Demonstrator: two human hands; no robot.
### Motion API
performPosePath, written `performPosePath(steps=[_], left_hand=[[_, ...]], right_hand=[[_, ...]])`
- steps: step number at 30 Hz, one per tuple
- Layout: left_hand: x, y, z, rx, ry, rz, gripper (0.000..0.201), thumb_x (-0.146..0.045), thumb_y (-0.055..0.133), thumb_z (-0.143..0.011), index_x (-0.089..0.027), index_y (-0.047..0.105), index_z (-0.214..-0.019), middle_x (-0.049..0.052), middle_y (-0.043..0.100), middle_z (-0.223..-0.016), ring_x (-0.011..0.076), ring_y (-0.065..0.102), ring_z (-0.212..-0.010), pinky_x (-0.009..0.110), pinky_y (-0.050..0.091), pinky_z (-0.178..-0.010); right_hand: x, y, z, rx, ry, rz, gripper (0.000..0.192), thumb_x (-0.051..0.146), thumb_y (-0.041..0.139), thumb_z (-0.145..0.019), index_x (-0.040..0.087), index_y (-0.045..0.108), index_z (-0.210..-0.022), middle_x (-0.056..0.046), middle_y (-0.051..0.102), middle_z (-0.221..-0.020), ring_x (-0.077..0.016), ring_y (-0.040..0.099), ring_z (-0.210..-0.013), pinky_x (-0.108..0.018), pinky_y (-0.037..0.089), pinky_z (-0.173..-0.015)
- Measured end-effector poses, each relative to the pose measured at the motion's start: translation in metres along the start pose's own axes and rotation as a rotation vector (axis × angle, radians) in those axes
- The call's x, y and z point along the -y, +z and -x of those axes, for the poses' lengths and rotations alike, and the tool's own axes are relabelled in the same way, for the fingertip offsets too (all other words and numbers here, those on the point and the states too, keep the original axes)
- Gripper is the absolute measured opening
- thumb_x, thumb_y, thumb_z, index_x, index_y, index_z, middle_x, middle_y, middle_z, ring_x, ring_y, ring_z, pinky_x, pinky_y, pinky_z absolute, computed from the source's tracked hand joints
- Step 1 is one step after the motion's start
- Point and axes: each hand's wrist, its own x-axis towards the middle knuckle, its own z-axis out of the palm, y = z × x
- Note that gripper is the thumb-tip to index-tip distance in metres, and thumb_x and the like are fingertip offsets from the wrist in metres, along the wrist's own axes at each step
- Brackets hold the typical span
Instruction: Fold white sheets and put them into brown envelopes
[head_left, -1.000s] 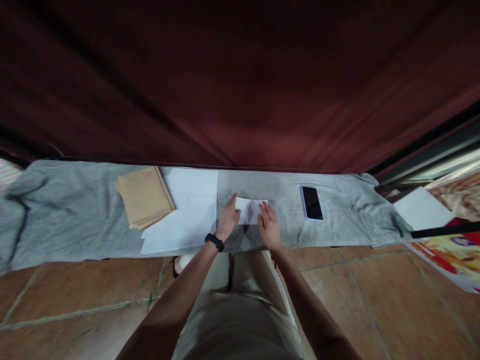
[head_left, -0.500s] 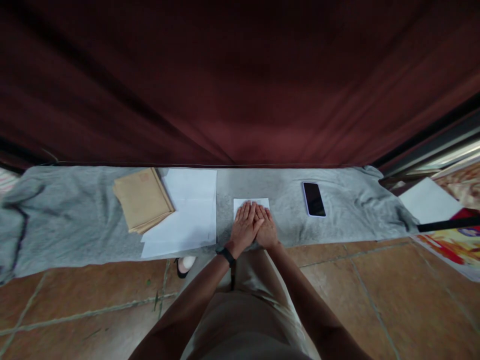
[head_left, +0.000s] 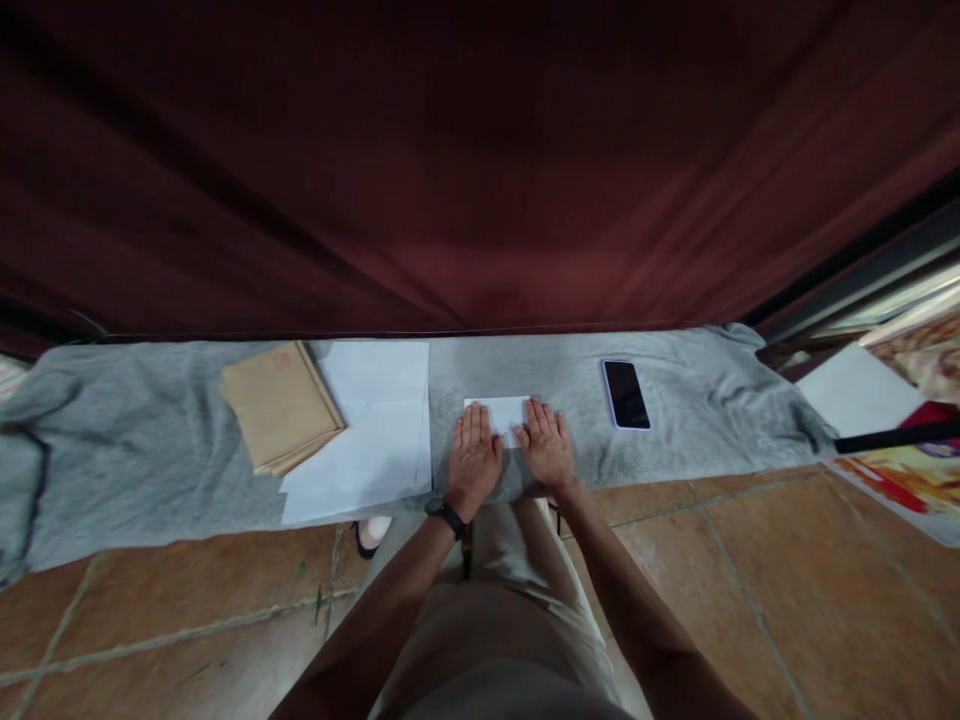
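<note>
A small folded white paper (head_left: 501,413) lies on the grey cloth (head_left: 135,460) that covers a long low surface. My left hand (head_left: 472,455) lies flat on the paper's left part, fingers apart, with a black band on the wrist. My right hand (head_left: 547,445) presses flat on the paper's right part. Only a strip of the paper shows between and above the two hands.
A stack of brown envelopes (head_left: 279,405) and white sheets (head_left: 375,430) lie left of my hands. A dark phone (head_left: 625,393) rests to the right. A dark red curtain (head_left: 480,160) hangs behind. A white sheet (head_left: 855,390) and colourful print (head_left: 907,480) sit far right.
My hands, overlapped on the middle of the paper half a second ago, have slid apart to its left and right sides. Before that, they were setting the paper down.
</note>
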Motion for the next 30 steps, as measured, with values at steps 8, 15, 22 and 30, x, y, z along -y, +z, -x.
performPosePath(steps=[8,15,22,30], left_hand=[[0.016,0.0,0.007,-0.05,-0.047,0.06,0.064,-0.031,0.036,-0.101,-0.002,0.029,-0.157,0.021,0.029,-0.165,0.0286,0.023,-0.156,0.05,0.025,-0.126],[0.011,-0.006,0.009,-0.07,-0.032,0.073,0.061,-0.027,0.035,-0.1,-0.004,0.03,-0.157,0.021,0.03,-0.165,0.0292,0.022,-0.156,0.054,0.024,-0.126],[-0.002,-0.008,0.016,0.065,0.143,0.038,0.061,-0.017,0.034,-0.098,-0.004,0.03,-0.157,0.019,0.031,-0.165,0.0266,0.02,-0.156,0.048,0.025,-0.127],[0.009,-0.009,0.026,0.042,0.162,0.003,0.061,-0.028,0.034,-0.101,-0.007,0.032,-0.158,0.019,0.035,-0.163,0.0274,0.023,-0.156,0.051,0.029,-0.125]], right_hand=[[-0.009,-0.003,0.003,-0.02,0.024,-0.008,0.058,0.04,0.029,-0.108,0.013,0.034,-0.159,-0.015,0.04,-0.161,-0.0296,0.035,-0.15,-0.052,0.021,-0.123],[0.005,-0.01,-0.003,-0.021,0.022,-0.024,0.057,0.034,0.029,-0.107,0.011,0.034,-0.158,-0.016,0.038,-0.162,-0.0291,0.033,-0.15,-0.053,0.024,-0.122],[0.045,-0.01,-0.009,0.061,-0.17,-0.118,0.051,0.031,0.037,-0.106,0.014,0.043,-0.154,-0.013,0.043,-0.16,-0.0229,0.037,-0.15,-0.045,0.029,-0.123],[0.029,-0.001,0.002,0.015,-0.077,-0.079,0.051,0.036,0.037,-0.107,0.017,0.045,-0.153,-0.012,0.041,-0.161,-0.0256,0.036,-0.15,-0.049,0.027,-0.123]])
